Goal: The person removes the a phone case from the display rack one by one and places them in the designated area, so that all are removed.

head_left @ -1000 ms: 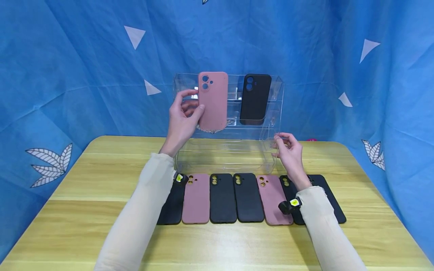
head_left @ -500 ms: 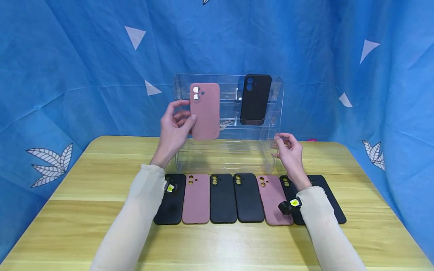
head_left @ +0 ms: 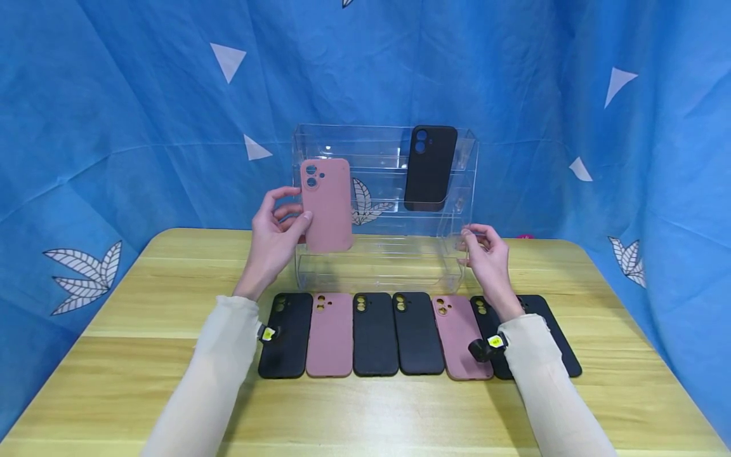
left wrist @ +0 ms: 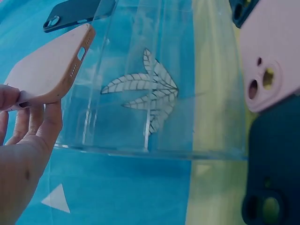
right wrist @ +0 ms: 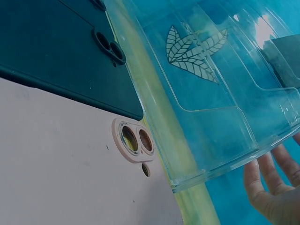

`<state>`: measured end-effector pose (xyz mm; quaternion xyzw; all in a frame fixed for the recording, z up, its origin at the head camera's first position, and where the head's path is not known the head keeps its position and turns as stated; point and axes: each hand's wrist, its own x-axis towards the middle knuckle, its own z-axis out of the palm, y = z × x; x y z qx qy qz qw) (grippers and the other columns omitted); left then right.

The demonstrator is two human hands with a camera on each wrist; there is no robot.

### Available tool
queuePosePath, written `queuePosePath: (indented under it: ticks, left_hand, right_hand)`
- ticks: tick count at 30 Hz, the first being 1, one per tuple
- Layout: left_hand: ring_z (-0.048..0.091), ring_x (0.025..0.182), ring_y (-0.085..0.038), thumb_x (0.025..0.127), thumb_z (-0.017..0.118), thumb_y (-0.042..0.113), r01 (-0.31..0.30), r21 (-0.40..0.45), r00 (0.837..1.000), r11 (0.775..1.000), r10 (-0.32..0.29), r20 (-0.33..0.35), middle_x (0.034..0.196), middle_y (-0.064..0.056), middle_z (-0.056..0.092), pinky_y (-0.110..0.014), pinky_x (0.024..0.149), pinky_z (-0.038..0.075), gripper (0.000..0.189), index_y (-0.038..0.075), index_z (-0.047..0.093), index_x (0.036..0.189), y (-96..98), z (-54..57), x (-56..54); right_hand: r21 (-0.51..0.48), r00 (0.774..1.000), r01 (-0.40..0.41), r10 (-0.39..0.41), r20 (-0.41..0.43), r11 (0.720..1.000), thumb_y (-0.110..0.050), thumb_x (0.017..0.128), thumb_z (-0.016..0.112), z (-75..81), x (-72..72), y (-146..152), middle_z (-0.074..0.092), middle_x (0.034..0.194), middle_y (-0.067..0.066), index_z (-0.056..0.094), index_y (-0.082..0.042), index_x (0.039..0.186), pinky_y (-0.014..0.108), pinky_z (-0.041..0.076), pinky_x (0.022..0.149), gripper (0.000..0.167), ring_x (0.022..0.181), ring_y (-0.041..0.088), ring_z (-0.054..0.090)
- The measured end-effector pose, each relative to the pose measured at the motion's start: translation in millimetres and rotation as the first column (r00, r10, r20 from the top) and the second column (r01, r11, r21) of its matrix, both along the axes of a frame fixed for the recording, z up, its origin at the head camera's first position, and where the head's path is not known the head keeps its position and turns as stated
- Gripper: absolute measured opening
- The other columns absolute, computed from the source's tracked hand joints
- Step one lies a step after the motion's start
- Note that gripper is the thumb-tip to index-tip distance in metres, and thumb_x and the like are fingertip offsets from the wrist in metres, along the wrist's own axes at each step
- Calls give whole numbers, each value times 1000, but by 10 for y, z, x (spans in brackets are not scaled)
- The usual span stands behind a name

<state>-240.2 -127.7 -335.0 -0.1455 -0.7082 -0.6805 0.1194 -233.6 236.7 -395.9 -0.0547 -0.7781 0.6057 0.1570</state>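
Observation:
In the head view, my left hand pinches a pink phone case by its left edge, thumb on the back face. The case is upright, camera holes at top left, in front of the left part of a clear tiered display rack. The left wrist view shows the bottom edge of this pink case with its port slot. A black phone case leans in the rack's upper right. My right hand holds the rack's right side; its fingers touch that edge in the right wrist view.
A row of black and pink phone cases lies face down before the rack, among them a black case at the left end and a pink case beside it. The right forearm overlaps the rightmost black case. A blue curtain hangs behind the wooden table.
My left hand has moved down and to the left with the pink phone case, from the rack's upper tiers towards its left side. My right hand stays at the rack's right side.

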Motion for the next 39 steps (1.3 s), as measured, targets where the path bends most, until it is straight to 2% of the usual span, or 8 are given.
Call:
queuePosePath:
  ticks: [7,11,19,30,36,39]
  left_hand:
    - [70,80,-5,102,60,9,11,-27,1000,1000,-10,28,101,3,65,-25,69,64,40,16,47,139,-106,-80,52]
    - [70,82,-4,102,61,9,16,-34,999,999,-14,46,102,4,65,-23,69,62,41,16,47,140,-158,-108,82]
    - [71,87,-4,102,61,8,33,-2,998,999,-33,50,104,5,68,-24,74,64,41,13,48,140,-252,-136,145]
    - [72,90,-4,101,62,9,18,-28,995,999,-15,100,108,7,69,-24,75,64,41,15,48,140,-426,-194,240]
    - [72,92,-5,101,63,9,24,-15,992,1000,-22,127,110,5,69,-24,76,64,41,17,49,138,-545,-246,290]
    - [72,93,-4,101,63,10,14,-42,990,999,-8,138,112,6,69,-25,76,64,41,18,48,138,-600,-264,313]
  right_hand:
    - [4,1000,-7,6,5,1000,-33,106,53,8,2,4,59,121,-5,53,-3,135,15,60,70,42,95,6,62]
    - [2,1000,-9,9,9,1000,-34,106,53,12,0,1,59,123,-2,53,-3,135,15,60,70,42,95,6,62]
    - [4,1000,-8,8,11,1000,-34,106,53,15,-10,-1,59,124,-2,53,-3,135,16,61,70,42,93,4,63]
    - [-1,1000,-5,5,11,1000,-33,106,53,9,-22,-4,59,119,-7,55,-5,132,16,61,69,38,91,3,62]
    - [-3,1000,-6,6,14,1000,-34,106,53,8,-13,0,60,122,-3,54,-4,134,16,61,70,41,92,4,63]
    - [-2,1000,-7,7,12,1000,-34,106,53,7,-3,4,59,123,-2,53,-3,135,15,60,70,41,93,4,62]
